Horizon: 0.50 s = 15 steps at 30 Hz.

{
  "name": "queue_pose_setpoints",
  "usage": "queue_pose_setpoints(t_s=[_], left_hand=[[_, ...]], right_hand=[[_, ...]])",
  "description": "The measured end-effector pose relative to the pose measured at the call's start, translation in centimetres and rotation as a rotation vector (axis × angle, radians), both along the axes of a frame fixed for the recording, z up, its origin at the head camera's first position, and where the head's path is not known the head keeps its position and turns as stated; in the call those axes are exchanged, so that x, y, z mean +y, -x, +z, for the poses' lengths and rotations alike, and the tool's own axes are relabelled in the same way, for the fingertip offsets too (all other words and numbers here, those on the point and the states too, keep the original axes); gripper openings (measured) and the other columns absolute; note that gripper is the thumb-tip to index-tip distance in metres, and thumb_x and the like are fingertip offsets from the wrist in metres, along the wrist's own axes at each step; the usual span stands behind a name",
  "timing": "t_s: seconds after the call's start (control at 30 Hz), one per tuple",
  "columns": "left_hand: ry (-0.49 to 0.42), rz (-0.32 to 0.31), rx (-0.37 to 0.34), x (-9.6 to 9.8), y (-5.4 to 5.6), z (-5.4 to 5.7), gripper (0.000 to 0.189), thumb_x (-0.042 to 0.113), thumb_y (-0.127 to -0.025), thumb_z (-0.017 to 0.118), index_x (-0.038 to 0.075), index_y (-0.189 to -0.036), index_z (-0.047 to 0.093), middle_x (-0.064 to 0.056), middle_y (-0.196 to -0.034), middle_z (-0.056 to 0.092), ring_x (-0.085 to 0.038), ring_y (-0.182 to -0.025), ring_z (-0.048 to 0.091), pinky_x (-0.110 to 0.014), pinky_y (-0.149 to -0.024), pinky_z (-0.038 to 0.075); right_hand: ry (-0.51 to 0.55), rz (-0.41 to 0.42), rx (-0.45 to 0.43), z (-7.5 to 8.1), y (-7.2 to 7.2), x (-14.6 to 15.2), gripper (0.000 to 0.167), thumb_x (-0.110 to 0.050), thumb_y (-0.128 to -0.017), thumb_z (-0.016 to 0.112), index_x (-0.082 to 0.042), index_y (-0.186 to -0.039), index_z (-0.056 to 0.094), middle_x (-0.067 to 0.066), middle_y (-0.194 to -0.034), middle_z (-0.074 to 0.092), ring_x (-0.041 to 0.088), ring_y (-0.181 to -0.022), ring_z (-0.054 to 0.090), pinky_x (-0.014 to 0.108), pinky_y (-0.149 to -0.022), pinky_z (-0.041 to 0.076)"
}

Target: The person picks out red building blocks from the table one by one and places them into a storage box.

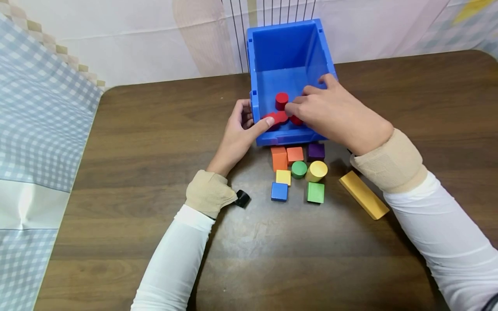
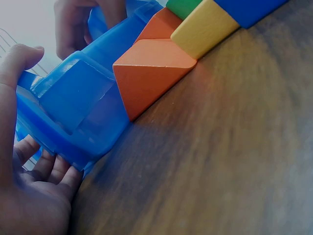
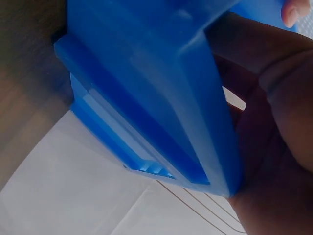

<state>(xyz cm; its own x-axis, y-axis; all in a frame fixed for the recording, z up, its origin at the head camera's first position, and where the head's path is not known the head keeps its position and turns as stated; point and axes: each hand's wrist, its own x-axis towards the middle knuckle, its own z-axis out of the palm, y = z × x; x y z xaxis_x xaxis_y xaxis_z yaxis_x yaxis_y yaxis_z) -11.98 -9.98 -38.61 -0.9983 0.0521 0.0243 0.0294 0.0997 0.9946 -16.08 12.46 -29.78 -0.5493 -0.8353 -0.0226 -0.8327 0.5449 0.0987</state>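
Note:
My left hand (image 1: 243, 127) holds the left wall of a blue plastic bin (image 1: 268, 138), thumb over the rim and fingers around the outside. In the left wrist view its fingers (image 2: 58, 169) press low on the bin's side. My right hand (image 1: 330, 110) reaches over the right wall into the bin, fingers bent down among red blocks. A red cylinder (image 1: 282, 100) stands just left of those fingertips. A flat red block (image 1: 277, 117) lies by my left thumb. Another red block (image 1: 297, 120) is partly covered by the right hand; whether it is pinched is hidden.
Before the bin sit orange blocks (image 1: 279, 159), a purple block (image 1: 316, 152), green and yellow cylinders (image 1: 316, 171), a yellow block (image 1: 283, 177), a blue cube (image 1: 279, 191) and a green cube (image 1: 315, 192). A long yellow block (image 1: 364, 195) lies by the right forearm. Fabric hangs behind the table.

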Motion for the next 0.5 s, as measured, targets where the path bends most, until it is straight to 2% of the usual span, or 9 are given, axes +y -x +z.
queue_pose_setpoints(t_s=[0.17,0.33,0.5], left_hand=[[0.015,-0.001,-0.002,-0.08,0.04,0.10,0.061,0.033,-0.095,0.076,0.006,-0.141,0.047,-0.014,-0.132,0.058,-0.023,-0.119,0.058,-0.032,-0.106,0.051],[0.019,-0.002,0.001,-0.13,0.08,0.06,0.061,0.033,-0.095,0.076,0.006,-0.141,0.047,-0.013,-0.131,0.058,-0.023,-0.117,0.058,-0.032,-0.105,0.051],[0.028,-0.006,0.002,-0.09,0.09,0.04,0.061,0.034,-0.095,0.076,0.007,-0.142,0.047,-0.013,-0.132,0.058,-0.023,-0.119,0.058,-0.032,-0.106,0.051]], right_hand=[[-0.007,0.017,0.032,-0.25,0.35,0.14,0.041,-0.011,-0.085,0.088,-0.005,-0.123,0.073,0.022,-0.109,0.077,0.042,-0.100,0.070,0.065,-0.089,0.051],[-0.036,-0.002,0.035,-0.33,0.53,0.00,0.049,-0.012,-0.081,0.090,-0.007,-0.127,0.073,0.022,-0.108,0.077,0.044,-0.100,0.070,0.064,-0.090,0.052],[-0.067,-0.025,0.035,-0.44,0.66,-0.16,0.045,-0.011,-0.084,0.088,-0.010,-0.127,0.075,0.021,-0.106,0.078,0.042,-0.099,0.070,0.062,-0.090,0.051]])
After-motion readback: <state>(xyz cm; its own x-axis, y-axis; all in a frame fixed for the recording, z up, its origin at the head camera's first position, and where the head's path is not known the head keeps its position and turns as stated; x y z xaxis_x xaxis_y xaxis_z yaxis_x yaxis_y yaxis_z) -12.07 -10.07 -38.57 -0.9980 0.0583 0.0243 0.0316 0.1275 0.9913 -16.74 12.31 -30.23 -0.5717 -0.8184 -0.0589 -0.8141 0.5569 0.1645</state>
